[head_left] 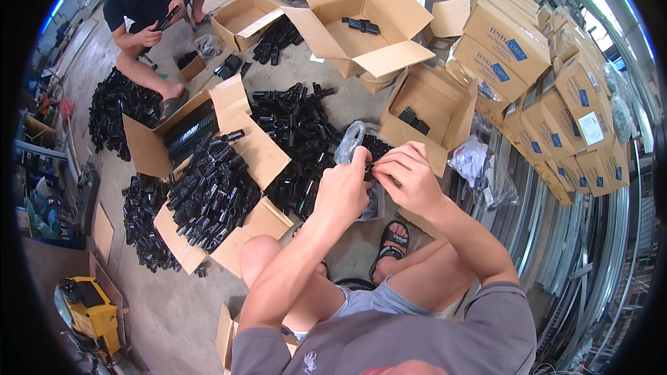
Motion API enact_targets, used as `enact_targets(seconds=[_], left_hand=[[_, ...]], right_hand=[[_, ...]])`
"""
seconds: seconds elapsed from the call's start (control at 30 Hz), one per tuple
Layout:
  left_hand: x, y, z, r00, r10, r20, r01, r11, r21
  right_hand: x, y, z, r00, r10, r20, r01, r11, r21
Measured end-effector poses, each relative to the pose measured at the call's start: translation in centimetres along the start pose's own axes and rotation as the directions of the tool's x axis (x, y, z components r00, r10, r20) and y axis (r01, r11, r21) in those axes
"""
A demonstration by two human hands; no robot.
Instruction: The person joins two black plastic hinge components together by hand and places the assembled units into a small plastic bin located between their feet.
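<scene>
My left hand [343,191] is closed, thumb up, around a small black part [368,169] that shows only in the gap between my hands. The fingertips of my right hand [411,179] are pinched together against that part. What exactly they grip is too small and covered to make out. Beneath my hands is a tub lined with a clear plastic bag [349,142], with small black pieces [377,147] by it, partly hidden. To the left lies a large heap of black plastic fittings [295,121] on the floor.
An open carton [240,90] overflows with black fittings at left. A carton [333,0] holding one fitting and another carton [445,97] with a few stand ahead. Stacked boxes [504,38] and metal profiles [556,236] line the right. A co-worker [142,7] sits far left, holding a black part.
</scene>
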State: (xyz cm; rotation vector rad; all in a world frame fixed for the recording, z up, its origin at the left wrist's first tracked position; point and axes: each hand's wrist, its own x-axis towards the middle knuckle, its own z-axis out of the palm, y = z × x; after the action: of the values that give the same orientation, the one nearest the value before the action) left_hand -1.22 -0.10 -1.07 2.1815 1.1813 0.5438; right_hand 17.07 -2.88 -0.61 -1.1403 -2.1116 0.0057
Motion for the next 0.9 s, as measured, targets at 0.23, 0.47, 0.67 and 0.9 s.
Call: enact_targets(seconds=[0.23,0.47,0.67,0.9], left_hand=[[0.1,0.5,-0.9,0.999,-0.037,-0.034,0.036,0.998,-0.052],[0.5,0.6,-2.8,0.98,-0.196,-0.028,0.171,0.91,-0.378],[1.0,-0.4,-2.2,0.981,-0.19,0.048,0.157,0.613,-0.774],[1.0,-0.1,-1.9,0.97,-0.189,0.151,0.212,0.366,-0.906]], right_hand=[[0.4,-0.2,-1.3,0.994,0.077,-0.078,-0.083,0.994,-0.074],[-1.0,2.0,0.0,0.664,0.744,-0.076,-0.532,0.541,0.651],[-1.1,2.4,0.4,0.614,0.56,0.556,-0.702,0.065,0.709],[-1.4,1.6,-0.1,0.643,0.6,0.475,-0.657,0.114,0.745]])
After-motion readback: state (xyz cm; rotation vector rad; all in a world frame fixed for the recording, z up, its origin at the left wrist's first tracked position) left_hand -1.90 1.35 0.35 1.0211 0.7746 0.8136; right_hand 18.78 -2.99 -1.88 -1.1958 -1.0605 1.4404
